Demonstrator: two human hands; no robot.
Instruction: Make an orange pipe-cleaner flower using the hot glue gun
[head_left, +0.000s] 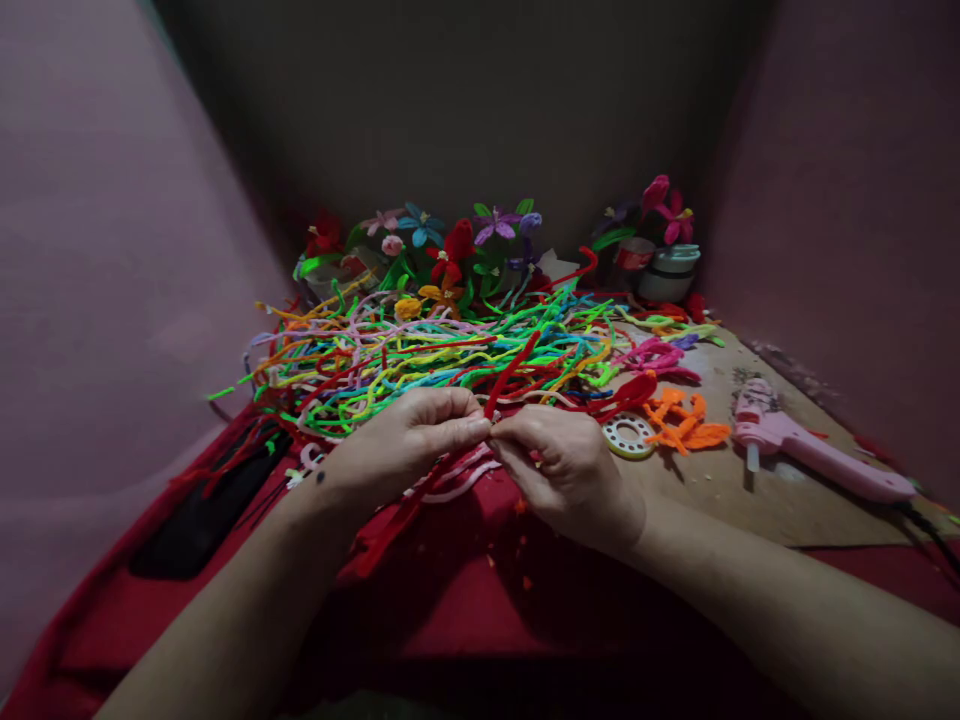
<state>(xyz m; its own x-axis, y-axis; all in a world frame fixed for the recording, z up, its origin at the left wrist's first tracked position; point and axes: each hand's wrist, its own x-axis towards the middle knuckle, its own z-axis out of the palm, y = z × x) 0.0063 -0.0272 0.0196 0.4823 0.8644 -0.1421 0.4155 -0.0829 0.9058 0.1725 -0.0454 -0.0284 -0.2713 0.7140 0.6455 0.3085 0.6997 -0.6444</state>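
Observation:
Near the middle, my left hand (431,435) pinches a red pipe cleaner (511,375) between thumb and finger; the stem slants up to the right above the fingertips. My right hand (566,465) is closed at the same spot, its fingertips meeting those of the left hand on the red stem. Below my left hand a fuzzy red piece (394,530) slants down to the left; whether it joins the held stem is unclear. A large pile of coloured pipe cleaners (420,360) lies just beyond both hands.
Pipe-cleaner flowers (450,250) stand at the back. To the right are a white-and-yellow ring (628,436), orange pieces (686,422) and a pink glue gun (817,455) on a brown board (795,515). A dark flat object (199,520) lies left on the red cloth (465,610).

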